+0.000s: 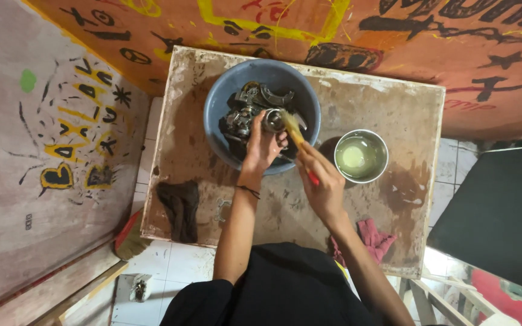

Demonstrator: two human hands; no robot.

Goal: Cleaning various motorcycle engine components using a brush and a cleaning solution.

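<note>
A blue plastic basin [225,99] on a stained wooden table [394,108] holds several grimy metal engine parts [246,105]. My left hand [261,148] reaches over the basin's near rim and grips a small round metal part [273,121]. My right hand [321,181] holds a paintbrush [294,130] with a red handle and pale bristles. The bristles touch the metal part in my left hand. A thin black band sits on my left wrist.
A metal bowl [361,156] of pale yellowish liquid stands right of the basin. A dark rag [179,208] lies at the table's near left, a pink rag [373,238] at the near right. Painted walls close in on the left and behind. White floor tiles show below.
</note>
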